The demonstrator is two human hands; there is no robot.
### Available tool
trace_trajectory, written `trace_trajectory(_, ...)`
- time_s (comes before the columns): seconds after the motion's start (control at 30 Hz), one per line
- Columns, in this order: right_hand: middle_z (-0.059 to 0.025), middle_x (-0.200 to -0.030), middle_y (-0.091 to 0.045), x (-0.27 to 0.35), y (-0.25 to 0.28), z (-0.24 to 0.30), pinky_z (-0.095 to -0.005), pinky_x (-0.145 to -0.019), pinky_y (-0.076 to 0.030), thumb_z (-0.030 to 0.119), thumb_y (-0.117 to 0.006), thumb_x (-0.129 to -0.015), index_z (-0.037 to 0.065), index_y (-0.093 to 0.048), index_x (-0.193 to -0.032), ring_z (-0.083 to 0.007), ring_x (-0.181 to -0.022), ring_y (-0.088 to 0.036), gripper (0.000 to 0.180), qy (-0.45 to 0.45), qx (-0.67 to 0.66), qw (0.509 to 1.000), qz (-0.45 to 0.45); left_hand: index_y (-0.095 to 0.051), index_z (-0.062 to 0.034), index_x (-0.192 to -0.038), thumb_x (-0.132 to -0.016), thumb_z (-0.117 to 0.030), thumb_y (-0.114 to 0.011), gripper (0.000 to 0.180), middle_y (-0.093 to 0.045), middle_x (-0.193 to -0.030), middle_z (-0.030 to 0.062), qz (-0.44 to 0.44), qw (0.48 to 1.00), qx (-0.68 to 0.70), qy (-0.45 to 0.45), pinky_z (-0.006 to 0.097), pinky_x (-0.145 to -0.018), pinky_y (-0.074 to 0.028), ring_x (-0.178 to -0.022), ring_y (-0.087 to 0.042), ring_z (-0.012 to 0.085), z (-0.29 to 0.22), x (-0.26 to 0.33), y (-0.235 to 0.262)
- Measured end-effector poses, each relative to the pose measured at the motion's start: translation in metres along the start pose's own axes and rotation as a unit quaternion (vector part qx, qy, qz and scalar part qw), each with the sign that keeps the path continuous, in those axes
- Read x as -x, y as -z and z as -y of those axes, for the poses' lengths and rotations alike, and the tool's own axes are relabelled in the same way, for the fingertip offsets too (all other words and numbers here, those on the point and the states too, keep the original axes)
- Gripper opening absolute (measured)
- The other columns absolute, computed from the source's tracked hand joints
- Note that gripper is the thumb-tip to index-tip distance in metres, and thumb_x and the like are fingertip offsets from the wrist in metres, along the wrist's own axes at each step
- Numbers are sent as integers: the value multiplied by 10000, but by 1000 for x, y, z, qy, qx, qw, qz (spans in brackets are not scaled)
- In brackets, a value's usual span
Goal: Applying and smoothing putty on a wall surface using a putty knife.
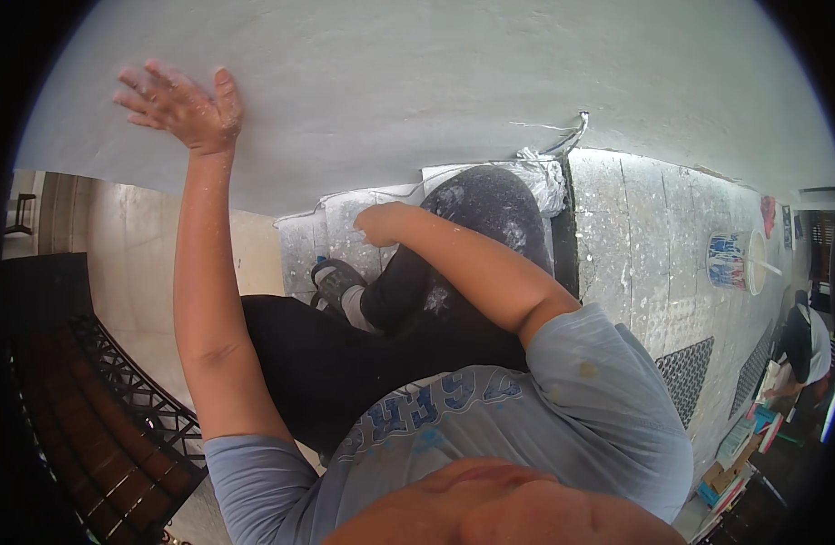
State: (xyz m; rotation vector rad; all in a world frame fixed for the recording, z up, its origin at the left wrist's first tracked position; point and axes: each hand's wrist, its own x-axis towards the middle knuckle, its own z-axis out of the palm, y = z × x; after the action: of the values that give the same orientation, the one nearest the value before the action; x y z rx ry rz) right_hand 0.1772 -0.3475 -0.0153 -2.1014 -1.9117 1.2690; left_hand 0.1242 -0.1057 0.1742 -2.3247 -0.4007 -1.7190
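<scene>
My left hand (186,107) is raised at the far left with its fingers spread, flat against or just off the pale grey wall (417,82). White dust speckles its skin, and the fingertips are slightly blurred. My right hand (381,223) hangs over my bent knee, above the paint-spattered floor tiles (295,259). Its fingers are curled in; whatever they hold, if anything, is hidden. Below it is my sandalled foot (338,286). White smears mark my dark trousers (476,213).
Loose wires (576,132) stick out of the wall beside crumpled plastic sheeting (544,186). A paint-stained bucket (733,262) stands at right. Farther right, a person (806,341) bends near boxes (740,454). A dark metal-framed bench (108,418) stands at lower left.
</scene>
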Motion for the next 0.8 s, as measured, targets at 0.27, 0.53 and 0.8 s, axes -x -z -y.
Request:
trace_trajectory(0.27,-153,-1215,-604,-5,-1,-12,-435,-909,-472,224,-617,-859,78,-587,-1221,-323,-1124,-576,391,-23,16,1000,-4,-197,-94,-1504,-898,-539,-431,788,-54,-1566,206,13,998,-2,-59,577,-1035,225,-1424,107,439,-52,-5,-18)
trace_trajectory(0.53,-176,-1163,-628,-10,-10,-22,-434,-888,-485,192,-619,-831,43,-613,-1175,-341,-1076,-605,374,11,11,999,-39,-205,-123,-1493,-893,-388,-518,727,-230,-1502,178,227,941,-37,-249,577,-1116,29,-1424,-109,332,-160,10,-28)
trace_trajectory(0.8,-189,-1162,-624,-11,-7,-25,-433,-916,-466,237,-629,-839,38,-602,-1187,-341,-1087,-595,402,41,-2,998,-57,-547,-267,-1285,-850,-221,-597,441,-595,-1238,11,324,810,297,-389,397,-1057,-369,-1179,-535,161,-203,-2,-10)
